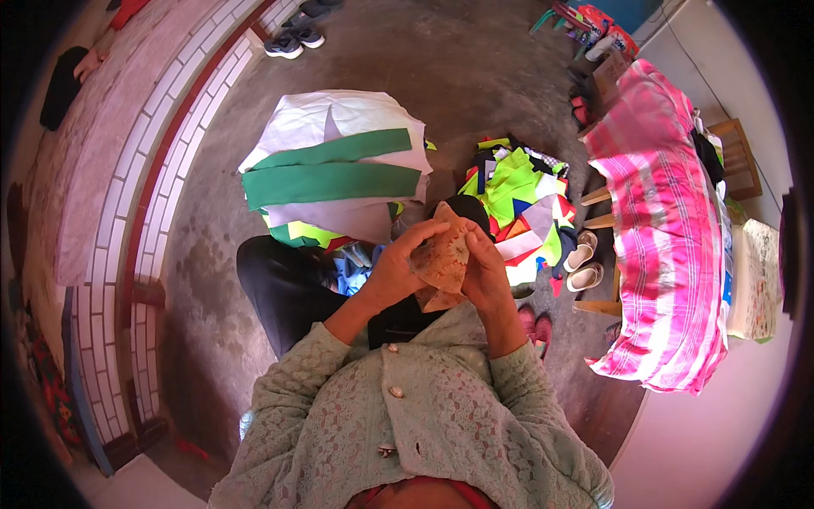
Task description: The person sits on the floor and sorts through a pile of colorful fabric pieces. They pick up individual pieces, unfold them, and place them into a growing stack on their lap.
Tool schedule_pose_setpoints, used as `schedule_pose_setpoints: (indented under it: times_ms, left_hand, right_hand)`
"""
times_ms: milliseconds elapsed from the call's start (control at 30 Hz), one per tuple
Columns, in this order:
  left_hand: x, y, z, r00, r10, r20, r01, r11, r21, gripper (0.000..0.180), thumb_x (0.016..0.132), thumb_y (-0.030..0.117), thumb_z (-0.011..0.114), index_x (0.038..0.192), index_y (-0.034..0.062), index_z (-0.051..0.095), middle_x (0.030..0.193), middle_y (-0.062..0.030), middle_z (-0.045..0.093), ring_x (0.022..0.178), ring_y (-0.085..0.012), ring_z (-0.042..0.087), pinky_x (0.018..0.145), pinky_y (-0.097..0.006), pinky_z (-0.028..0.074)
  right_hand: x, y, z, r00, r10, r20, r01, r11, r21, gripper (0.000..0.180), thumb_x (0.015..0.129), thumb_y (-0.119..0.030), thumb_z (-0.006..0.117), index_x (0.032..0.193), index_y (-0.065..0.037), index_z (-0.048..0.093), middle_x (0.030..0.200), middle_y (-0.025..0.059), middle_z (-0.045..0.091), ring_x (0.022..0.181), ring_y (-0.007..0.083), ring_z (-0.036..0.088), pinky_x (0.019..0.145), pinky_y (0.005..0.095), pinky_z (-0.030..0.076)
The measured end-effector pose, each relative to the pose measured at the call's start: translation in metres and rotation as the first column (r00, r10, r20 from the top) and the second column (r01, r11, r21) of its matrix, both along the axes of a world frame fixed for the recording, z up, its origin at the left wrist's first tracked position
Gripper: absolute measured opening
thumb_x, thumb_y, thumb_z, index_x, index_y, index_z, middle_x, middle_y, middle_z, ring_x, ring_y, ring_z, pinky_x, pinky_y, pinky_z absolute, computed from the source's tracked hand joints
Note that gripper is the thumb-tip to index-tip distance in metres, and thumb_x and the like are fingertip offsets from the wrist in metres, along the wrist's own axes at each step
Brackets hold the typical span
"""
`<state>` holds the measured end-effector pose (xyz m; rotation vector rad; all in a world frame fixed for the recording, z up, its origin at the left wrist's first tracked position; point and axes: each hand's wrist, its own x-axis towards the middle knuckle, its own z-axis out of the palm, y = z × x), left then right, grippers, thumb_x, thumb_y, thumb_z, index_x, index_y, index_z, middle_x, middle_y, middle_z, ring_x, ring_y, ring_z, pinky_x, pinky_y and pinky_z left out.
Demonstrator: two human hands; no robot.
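Above my lap, my left hand [397, 270] and my right hand [486, 265] both grip a tan and orange patterned piece of cloth [443, 256]. It looks folded and comes to a point at the top; the fingers of both hands are closed on its edges. Just ahead of my left knee lie white and pale grey cloth pieces [297, 119], with two long green cloth strips [339, 182] across them. To the right of the held piece spreads a heap of fabric scraps [513, 182] in neon yellow, red, blue and white.
A pink and white checked cover [653, 254] drapes over furniture with wooden legs on the right. Beige slippers [583, 261] and pink shoes [536, 327] stand on the floor. At the left runs a white-tiled ledge [161, 127], with part of another person [86, 64] above it. Dark sneakers [292, 42] lie far ahead.
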<state>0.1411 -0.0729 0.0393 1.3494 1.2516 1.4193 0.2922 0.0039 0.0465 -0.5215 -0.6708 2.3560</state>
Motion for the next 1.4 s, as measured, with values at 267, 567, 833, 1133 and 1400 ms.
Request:
schedule_pose_setpoints:
  times_ms: [267,567,833,1133,1400]
  left_hand:
    - [-0.005,-0.002,-0.012,0.968,0.033,0.248,-0.022,0.999,-0.046,0.027,0.079,0.000,0.061,0.105,0.0037,0.064,0.119,-0.0062,0.057,0.105,-0.0126,0.055,0.092,-0.028,0.043]
    - [-0.010,-0.001,-0.001,0.951,0.163,0.261,-0.160,0.987,-0.034,0.026,0.078,-0.007,0.053,0.099,0.0011,0.064,0.106,-0.0068,0.062,0.100,-0.0165,0.058,0.090,-0.028,0.044]
    - [-0.016,0.000,0.002,0.944,0.168,0.282,-0.184,0.983,0.028,0.020,0.078,-0.009,0.050,0.094,-0.0011,0.060,0.105,-0.0072,0.062,0.097,-0.0160,0.058,0.088,-0.029,0.046]
    - [-0.028,-0.003,0.004,0.825,0.216,0.522,-0.168,0.976,-0.138,0.021,0.079,-0.004,0.038,0.090,-0.0024,0.055,0.105,-0.0121,0.062,0.094,-0.0151,0.059,0.086,-0.028,0.047]
    - [-0.020,-0.003,-0.007,0.699,0.402,0.592,-0.309,0.916,-0.256,0.022,0.080,-0.002,0.035,0.088,-0.0011,0.055,0.085,-0.0042,0.060,0.077,-0.0100,0.055,0.071,-0.023,0.046]
  right_hand:
    - [-0.002,-0.004,-0.006,1.000,0.013,-0.012,-0.013,1.000,-0.022,0.034,0.093,-0.023,0.053,0.121,-0.007,0.044,0.112,0.0058,0.055,0.104,0.0171,0.057,0.089,0.0333,0.047]
    - [0.000,-0.010,-0.021,0.984,0.055,0.168,-0.090,0.974,0.207,0.059,0.076,-0.006,0.071,0.126,-0.007,0.040,0.113,0.0055,0.056,0.101,0.0158,0.057,0.086,0.0296,0.046]
    - [-0.011,-0.023,-0.026,0.948,0.106,0.299,-0.191,0.942,0.274,0.058,0.075,-0.004,0.071,0.125,-0.005,0.040,0.109,0.0058,0.059,0.102,0.0157,0.057,0.088,0.0281,0.045]
    - [-0.008,-0.019,-0.026,0.994,0.013,0.108,-0.033,0.981,0.189,0.049,0.082,-0.003,0.062,0.125,-0.007,0.040,0.090,0.0012,0.055,0.085,0.0101,0.054,0.081,0.0231,0.043]
    - [-0.018,-0.029,-0.021,0.928,-0.300,0.221,0.040,0.671,0.741,0.051,0.074,-0.019,0.075,0.115,-0.009,0.048,0.121,0.0088,0.039,0.112,0.0200,0.044,0.093,0.0331,0.038]
